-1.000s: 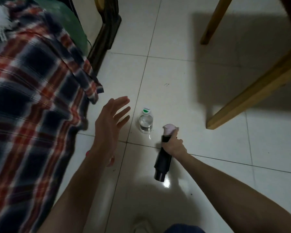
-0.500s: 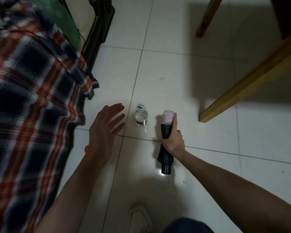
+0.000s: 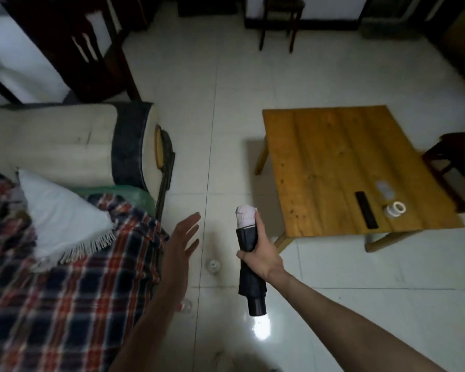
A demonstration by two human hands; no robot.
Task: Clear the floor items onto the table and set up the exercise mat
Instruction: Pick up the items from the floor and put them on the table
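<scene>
My right hand (image 3: 263,257) grips a folded black umbrella (image 3: 249,280) with a pale pink top, lifted off the white tiled floor and held upright. A small clear water bottle (image 3: 213,265) with a green-and-white cap stands on the floor just left of it. My left hand (image 3: 181,245) hovers flat with fingers spread, above the floor beside the bed edge, holding nothing. The low wooden table (image 3: 333,162) sits to the right, beyond the umbrella.
On the table lie a black remote (image 3: 366,209), a roll of white tape (image 3: 395,209) and a small clear item. A plaid blanket (image 3: 65,291) and white pillow (image 3: 62,218) cover the bed at left. Dark chairs stand at the back and far right.
My right hand has lifted the umbrella off the floor as I rose; the view now takes in the table top and room. The bottle stays on the floor.
</scene>
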